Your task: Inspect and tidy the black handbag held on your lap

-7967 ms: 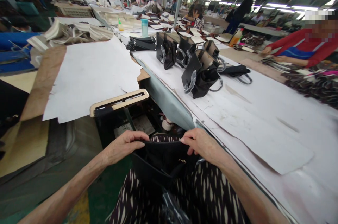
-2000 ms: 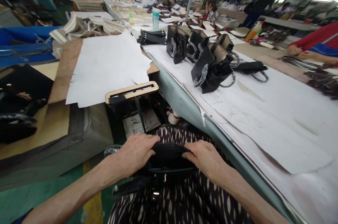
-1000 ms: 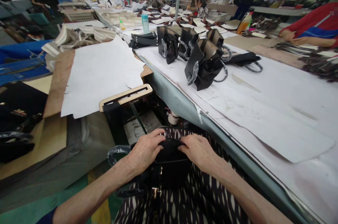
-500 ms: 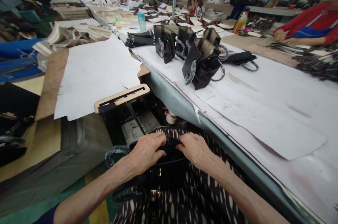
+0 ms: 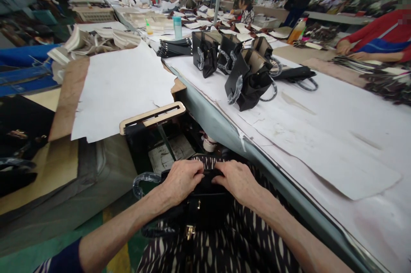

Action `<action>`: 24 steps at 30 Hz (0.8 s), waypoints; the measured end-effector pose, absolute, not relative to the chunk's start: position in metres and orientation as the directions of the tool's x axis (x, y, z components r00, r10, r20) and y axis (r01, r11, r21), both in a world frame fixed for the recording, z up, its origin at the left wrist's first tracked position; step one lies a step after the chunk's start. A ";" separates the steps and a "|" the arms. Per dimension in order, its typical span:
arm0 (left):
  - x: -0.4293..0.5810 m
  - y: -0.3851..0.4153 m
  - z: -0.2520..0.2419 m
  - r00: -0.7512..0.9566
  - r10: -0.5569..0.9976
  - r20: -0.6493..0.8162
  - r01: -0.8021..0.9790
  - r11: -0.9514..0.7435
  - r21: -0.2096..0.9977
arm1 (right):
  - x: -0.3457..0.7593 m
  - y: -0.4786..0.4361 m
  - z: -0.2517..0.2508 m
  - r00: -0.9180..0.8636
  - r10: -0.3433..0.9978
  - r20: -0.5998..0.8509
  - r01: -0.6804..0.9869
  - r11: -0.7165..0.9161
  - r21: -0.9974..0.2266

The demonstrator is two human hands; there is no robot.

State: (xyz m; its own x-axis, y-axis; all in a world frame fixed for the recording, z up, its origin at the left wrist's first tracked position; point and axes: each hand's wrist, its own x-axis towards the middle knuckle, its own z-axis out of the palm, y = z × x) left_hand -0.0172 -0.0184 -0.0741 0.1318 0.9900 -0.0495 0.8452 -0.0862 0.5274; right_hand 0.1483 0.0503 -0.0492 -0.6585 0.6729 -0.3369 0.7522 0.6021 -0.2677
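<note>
Holding a black handbag (image 5: 205, 208) on your lap, left hand (image 5: 180, 182) and right hand (image 5: 236, 182) closed over its top edge

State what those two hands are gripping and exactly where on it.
The left hand and right hand hold a black handbag by its top edge, fingers curled over the rim.

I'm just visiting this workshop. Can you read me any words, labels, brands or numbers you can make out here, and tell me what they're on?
No word or number can be read clearly anywhere.
Label on the yellow plastic bottle at the far table: too blurred to read.
Gold metal fitting on the black handbag: any marking is too small to tell.
</note>
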 end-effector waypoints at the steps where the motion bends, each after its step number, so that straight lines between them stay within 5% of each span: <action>1: -0.017 -0.018 -0.074 0.130 0.990 -0.050 0.846 -0.084 0.527 | 0.146 0.051 -0.049 -0.666 0.666 -0.336 0.746 0.604 -0.282; 8: -0.021 -0.020 -0.072 0.066 0.996 -0.056 0.842 -0.025 0.539 | 0.148 0.051 -0.051 -0.649 0.688 -0.324 0.755 0.533 -0.382; 13: -0.020 -0.022 -0.064 0.216 0.974 -0.062 0.815 -0.145 0.562 | 0.161 0.051 -0.050 -0.589 0.698 -0.407 0.786 0.380 -0.488; 24: -0.007 -0.007 -0.053 0.337 0.927 -0.164 0.853 -0.227 0.469 | 0.159 0.048 -0.052 -0.617 0.719 -0.321 0.719 0.349 -0.601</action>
